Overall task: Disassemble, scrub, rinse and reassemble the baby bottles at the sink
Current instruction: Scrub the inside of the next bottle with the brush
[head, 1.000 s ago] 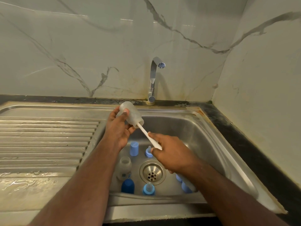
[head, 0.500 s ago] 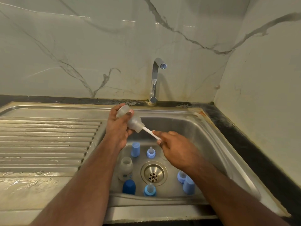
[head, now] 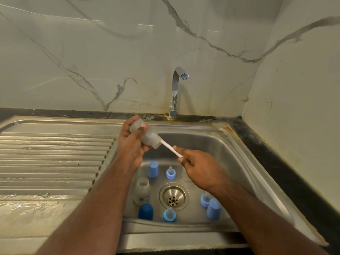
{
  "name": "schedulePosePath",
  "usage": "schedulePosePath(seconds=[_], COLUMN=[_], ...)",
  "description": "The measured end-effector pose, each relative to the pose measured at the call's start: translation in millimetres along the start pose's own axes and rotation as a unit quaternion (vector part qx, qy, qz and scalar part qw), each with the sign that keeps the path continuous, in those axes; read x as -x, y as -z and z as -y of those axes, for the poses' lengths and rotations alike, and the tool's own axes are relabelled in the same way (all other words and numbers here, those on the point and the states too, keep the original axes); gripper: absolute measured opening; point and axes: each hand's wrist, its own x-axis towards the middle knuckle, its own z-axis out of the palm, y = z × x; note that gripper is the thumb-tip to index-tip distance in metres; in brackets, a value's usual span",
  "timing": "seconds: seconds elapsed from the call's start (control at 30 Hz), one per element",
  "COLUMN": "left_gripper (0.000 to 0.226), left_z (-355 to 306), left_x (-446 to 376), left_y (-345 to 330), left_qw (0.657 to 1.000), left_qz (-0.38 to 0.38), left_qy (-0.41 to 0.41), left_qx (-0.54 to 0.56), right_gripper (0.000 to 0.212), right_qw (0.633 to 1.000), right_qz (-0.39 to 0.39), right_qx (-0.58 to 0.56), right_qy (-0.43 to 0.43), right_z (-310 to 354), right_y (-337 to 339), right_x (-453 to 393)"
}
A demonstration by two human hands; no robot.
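Observation:
My left hand [head: 131, 142] grips a frosted clear baby bottle [head: 150, 136] tilted over the basin, mouth pointing right and down. A white brush handle [head: 170, 146] sticks out of the bottle's mouth, and my right hand [head: 196, 162] pinches its near end. The brush head is hidden inside the bottle. On the sink floor stands a second clear bottle [head: 142, 191], open at the top. Around the drain lie light blue caps [head: 153, 169] [head: 213, 208], a dark blue cap [head: 145, 211] and blue collars with teats [head: 170, 173] [head: 169, 215] [head: 204, 199].
The steel sink basin [head: 239, 162] has a round drain [head: 173, 196] in the middle. A chrome tap [head: 175, 92] stands behind it, with no water running. A wet ribbed drainboard [head: 55, 162] lies to the left. Marble walls close the back and right.
The bottle has tipped flatter and moved slightly left. My right hand has slid back along the brush handle, drawing it a little farther out of the bottle.

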Motion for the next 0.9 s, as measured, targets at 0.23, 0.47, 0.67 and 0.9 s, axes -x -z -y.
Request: schedulePosePath(seconds=[0.23, 0.47, 0.67, 0.9], left_gripper=[0.031, 0.029, 0.03, 0.031], left_z=[-1, -3, -2, -3], left_x=[0, 1, 0, 0], left_y=[2, 1, 5, 5], left_qw=[1.0, 1.0, 0.999, 1.0], left_qz=[-0.016, -0.011, -0.039, -0.025], left_qy=[0.014, 0.017, 0.013, 0.012], left_qx=[0.009, 0.01, 0.003, 0.011], right_gripper=[0.041, 0.044, 0.039, 0.043], right_qw=[0.998, 0.998, 0.992, 0.999], right_qz=[0.058, 0.002, 0.109, 0.039], right_qx=[0.016, 0.055, -0.066, 0.027], right_qy=[0.004, 0.004, -0.022, -0.025], right_z=[4, 7, 9, 11], right_y=[3, -1, 10, 5], right_x=[2, 4, 5, 6])
